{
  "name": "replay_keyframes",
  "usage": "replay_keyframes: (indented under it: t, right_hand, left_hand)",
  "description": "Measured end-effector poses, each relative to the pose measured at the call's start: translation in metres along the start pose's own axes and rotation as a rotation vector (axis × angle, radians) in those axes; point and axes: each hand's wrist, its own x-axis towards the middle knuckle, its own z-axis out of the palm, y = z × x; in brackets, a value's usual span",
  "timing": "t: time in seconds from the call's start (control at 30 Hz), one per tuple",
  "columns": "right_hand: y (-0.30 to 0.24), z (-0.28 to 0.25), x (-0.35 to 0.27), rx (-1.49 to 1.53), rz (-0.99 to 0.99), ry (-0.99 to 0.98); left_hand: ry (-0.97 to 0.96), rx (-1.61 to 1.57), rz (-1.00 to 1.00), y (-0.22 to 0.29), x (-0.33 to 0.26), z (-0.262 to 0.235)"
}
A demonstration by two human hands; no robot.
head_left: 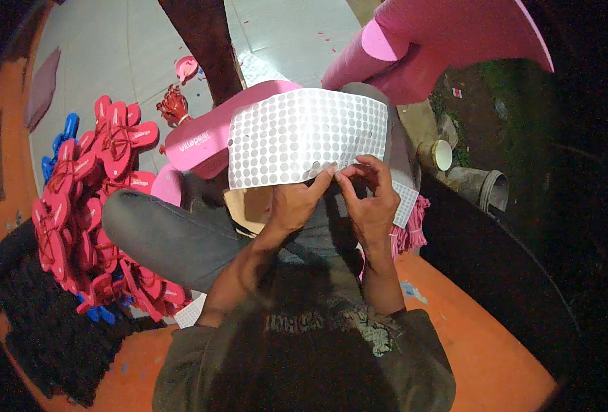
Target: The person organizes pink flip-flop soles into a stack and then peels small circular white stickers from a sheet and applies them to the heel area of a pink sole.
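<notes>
Over the person's lap, both hands are meeting at the lower edge of a sticker sheet (307, 134), a wide white sheet covered with rows of small round silvery dots. The left hand (297, 202) is curling its fingers inward, with thumb and forefinger pinching at the sheet's bottom rim; it is partly closed, grasping the edge rather than lying flat. The right hand (372, 199) is sitting just beside it, fingertips bent in and touching the same rim, thumb and forefinger pressing together in a tight pinch; whether a single dot is caught between them is too small to tell. The two hands are nearly touching each other.

The sheet is arching upward away from the hands, its far edge bending over a pink sandal sole (204, 144) that is lying just beyond the person's grey-trousered knee (160, 233). A few dots along the sheet's lower rows are looking darker, as gaps. A second, smaller piece of dotted sheet (405, 202) is peeking out beside the right hand.

To the left, a heap of red sandals (88, 206) is spreading across the pale floor. A rolled pink foam sheet (414, 48) is leaning at upper right.
</notes>
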Motion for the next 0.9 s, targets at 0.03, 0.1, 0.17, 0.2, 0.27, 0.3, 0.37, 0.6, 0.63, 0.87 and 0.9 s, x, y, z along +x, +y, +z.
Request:
replay_keyframes:
  t: [0.03,0.1,0.17,0.2,0.27,0.3,0.37,0.6,0.63,0.87,0.9]
  right_hand:
    - [0.003,0.001,0.0,-0.023,-0.026,0.005]
    - [0.003,0.002,-0.001,-0.024,-0.044,-0.005]
    - [0.001,0.0,-0.004,0.015,-0.025,-0.027]
    - [0.002,-0.004,-0.005,0.079,0.002,0.014]
    - [0.005,-0.014,-0.006,0.203,0.056,0.099]
    - [0.006,-0.014,-0.006,0.22,0.05,0.092]
    - [0.009,-0.01,-0.004,0.253,0.034,0.079]
    - [0.011,0.004,-0.005,0.277,-0.017,0.093]
    - [0.012,0.005,-0.004,0.29,-0.034,0.109]
    - [0.009,0.009,-0.006,0.293,0.019,0.137]
    - [0.007,0.009,-0.006,0.298,0.032,0.134]
  left_hand:
    - [0.013,-0.038,0.023,-0.003,0.001,0.002]
    - [0.047,-0.113,0.064,-0.017,0.001,0.006]
    - [0.054,-0.14,0.027,-0.032,0.004,0.01]
    - [0.057,-0.153,0.008,-0.036,0.004,0.01]
    - [0.02,-0.269,-0.083,-0.033,0.004,0.01]
    - [-0.002,-0.328,-0.129,-0.027,0.004,0.01]
    - [-0.007,-0.301,-0.098,-0.016,0.003,0.008]
    - [-0.057,-0.34,-0.074,-0.007,0.0,0.005]
    - [-0.057,-0.25,-0.04,-0.005,-0.001,0.004]
    - [-0.009,-0.056,0.081,-0.007,0.0,0.004]
    - [-0.008,-0.057,0.103,-0.01,0.0,0.004]
